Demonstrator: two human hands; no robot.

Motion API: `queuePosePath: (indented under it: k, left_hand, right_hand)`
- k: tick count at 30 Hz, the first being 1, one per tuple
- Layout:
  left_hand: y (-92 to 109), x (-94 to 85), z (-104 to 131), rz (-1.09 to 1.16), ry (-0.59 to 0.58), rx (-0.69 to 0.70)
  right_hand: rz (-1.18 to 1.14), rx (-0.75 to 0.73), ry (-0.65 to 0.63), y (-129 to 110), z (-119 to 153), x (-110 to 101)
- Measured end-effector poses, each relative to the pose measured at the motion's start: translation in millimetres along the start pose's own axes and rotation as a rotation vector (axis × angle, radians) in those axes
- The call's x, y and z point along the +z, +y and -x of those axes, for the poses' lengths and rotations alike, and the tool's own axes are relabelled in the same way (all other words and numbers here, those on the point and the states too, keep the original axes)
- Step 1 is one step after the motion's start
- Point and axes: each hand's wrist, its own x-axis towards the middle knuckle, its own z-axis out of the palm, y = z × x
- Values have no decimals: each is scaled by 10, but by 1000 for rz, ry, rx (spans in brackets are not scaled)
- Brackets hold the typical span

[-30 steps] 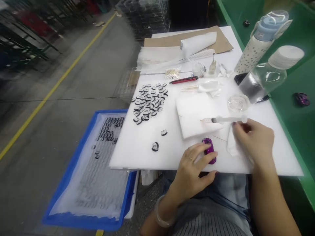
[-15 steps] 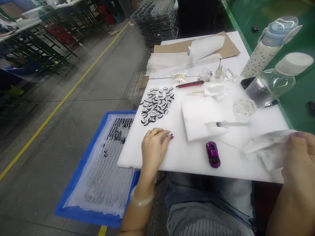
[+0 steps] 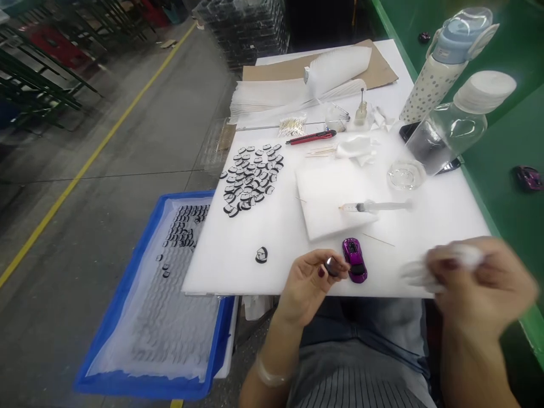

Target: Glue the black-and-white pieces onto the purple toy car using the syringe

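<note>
A small dark glossy piece (image 3: 332, 266) is pinched between thumb and fingertips of the left hand (image 3: 309, 282), just beside the purple toy car (image 3: 355, 260) on the white work surface (image 3: 238, 255); a white tissue (image 3: 465, 256) is gripped in the right hand's (image 3: 476, 277) closed fingers

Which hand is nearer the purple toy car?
Left. The left hand, holding a small dark glossy piece, is right beside the car; the right hand, holding white tissue, is farther off rightward.

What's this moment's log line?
left hand: small dark glossy piece; right hand: crumpled white tissue, blurred; purple toy car: on white tabletop; clear plastic syringe: across white square pad
</note>
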Motion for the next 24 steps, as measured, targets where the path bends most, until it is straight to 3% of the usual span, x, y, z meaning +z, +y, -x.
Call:
queuePosePath:
  k: [4, 13, 19, 24]
  left_hand:
    - [-151, 40, -47, 134, 9, -89]
    - [-153, 33, -4, 162, 40, -64]
    - [-137, 73, -13, 95, 94, -63]
    - [-162, 75, -6, 36, 59, -79]
  right_hand:
    - [0, -270, -252, -206, 148, 352]
    - [34, -483, -330, -303, 116, 596]
    - [187, -644, -372, -382, 104, 503]
    - [252, -630, -347, -378, 22, 409]
